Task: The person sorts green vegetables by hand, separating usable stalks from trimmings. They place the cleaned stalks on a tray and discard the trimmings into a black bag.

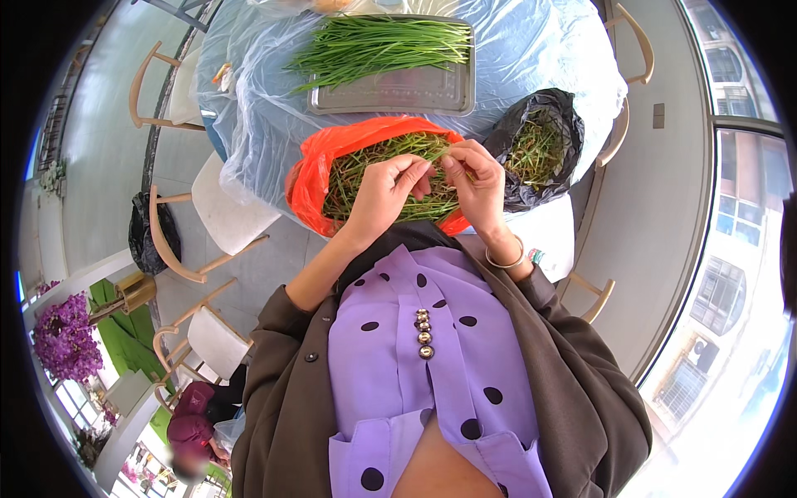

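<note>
Over a red plastic bag [314, 187] full of tangled green stalks, both hands meet with thumbs and forefingers pinched. My left hand [398, 180] and my right hand [476, 177] hold a short green stalk [439, 155] between their fingertips. A bangle circles my right wrist. Beyond the bag, long green chives or similar stalks [392, 46] lie side by side on a metal tray [398, 96], covering its far part. To the right of the red bag stands a black plastic bag [563, 124] with trimmings [535, 149] inside, some green and some brownish.
Clear plastic sheeting [261, 124] covers the round table. Wooden chairs with pale seats [227, 205] stand at the left, more at the right. A black bag [152, 233] hangs by a left chair. Another person [193, 423] sits at the lower left. Windows line the right side.
</note>
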The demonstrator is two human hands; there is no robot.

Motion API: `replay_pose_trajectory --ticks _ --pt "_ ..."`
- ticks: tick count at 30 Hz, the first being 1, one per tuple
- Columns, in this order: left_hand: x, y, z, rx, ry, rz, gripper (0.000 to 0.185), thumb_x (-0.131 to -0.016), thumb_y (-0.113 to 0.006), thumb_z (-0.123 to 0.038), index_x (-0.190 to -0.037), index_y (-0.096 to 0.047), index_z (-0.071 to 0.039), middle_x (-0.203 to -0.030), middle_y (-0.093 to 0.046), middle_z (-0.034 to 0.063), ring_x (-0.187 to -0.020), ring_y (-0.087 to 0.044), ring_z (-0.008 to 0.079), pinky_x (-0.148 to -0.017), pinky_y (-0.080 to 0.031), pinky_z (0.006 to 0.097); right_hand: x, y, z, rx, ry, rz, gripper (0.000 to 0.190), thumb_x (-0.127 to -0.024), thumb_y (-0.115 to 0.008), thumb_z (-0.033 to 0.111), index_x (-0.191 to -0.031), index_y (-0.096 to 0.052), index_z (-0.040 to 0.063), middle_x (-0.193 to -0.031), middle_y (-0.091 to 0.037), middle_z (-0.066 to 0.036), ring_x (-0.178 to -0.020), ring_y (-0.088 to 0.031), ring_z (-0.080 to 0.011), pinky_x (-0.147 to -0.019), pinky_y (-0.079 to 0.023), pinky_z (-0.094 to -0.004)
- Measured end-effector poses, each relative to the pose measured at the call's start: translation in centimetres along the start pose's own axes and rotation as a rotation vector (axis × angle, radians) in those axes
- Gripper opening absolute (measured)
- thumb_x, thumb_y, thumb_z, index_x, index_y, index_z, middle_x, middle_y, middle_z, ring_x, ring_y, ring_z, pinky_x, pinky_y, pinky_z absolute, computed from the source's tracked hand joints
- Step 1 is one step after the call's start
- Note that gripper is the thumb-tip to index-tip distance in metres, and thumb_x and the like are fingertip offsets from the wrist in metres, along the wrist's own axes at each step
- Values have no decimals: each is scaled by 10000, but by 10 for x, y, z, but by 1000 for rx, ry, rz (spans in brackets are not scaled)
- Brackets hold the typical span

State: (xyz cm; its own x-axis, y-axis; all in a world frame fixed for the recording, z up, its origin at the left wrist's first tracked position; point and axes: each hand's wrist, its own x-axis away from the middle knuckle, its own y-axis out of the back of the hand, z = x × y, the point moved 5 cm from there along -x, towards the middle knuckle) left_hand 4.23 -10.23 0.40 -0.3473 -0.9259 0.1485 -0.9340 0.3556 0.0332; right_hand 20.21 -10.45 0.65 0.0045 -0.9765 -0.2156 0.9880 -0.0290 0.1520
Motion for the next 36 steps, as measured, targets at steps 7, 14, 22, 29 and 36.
replay_pose_trajectory --ticks 7,14,22,29,36 --pt "-3 -1 3 88 19 79 332 -1090 -464 -239 -983 -642 20 -721 -592 2 -639 -539 70 -619 -450 226 -5 42 -15 -23 -82 -199 115 -1004 -595 46 -956 -673 -24 -844 -619 -1 -649 -516 -31 -583 -419 -178" --pt "-5 3 5 193 95 107 352 -1101 -420 -277 -1012 -619 0 -686 -499 -22 -615 -458 61 -620 -408 211 -6 152 -112 1115 -194 -376 199 -916 -686 126 -1063 -670 -7 -955 -675 -143 -816 -645 -275 -682 -517 -354" --pt "-7 -3 2 178 147 137 329 -1095 -432 -276 -1001 -611 -17 -681 -448 -59 -588 -387 31 -571 -340 194 -13 97 -74 604 -280 -123 229 -973 -666 204 -1044 -744 1 -807 -717 -68 -730 -673 -142 -661 -519 -266" --pt "-7 -15 -2 134 125 206 319 -1089 -450 -278 -967 -618 -36 -676 -419 -82 -577 -337 15 -518 -268 196 -5 7 -14 -384 -379 128 114 -949 -702 92 -965 -729 -17 -778 -650 1 -637 -511 -22 -551 -372 -183" --pt "-13 -22 -21 362 256 319 301 -1087 -459 -286 -966 -596 -47 -658 -364 -98 -567 -292 11 -514 -238 202 1 12 -10 -526 -358 -110 206 -1008 -635 170 -939 -720 -5 -744 -614 4 -578 -453 -29 -517 -325 -195"
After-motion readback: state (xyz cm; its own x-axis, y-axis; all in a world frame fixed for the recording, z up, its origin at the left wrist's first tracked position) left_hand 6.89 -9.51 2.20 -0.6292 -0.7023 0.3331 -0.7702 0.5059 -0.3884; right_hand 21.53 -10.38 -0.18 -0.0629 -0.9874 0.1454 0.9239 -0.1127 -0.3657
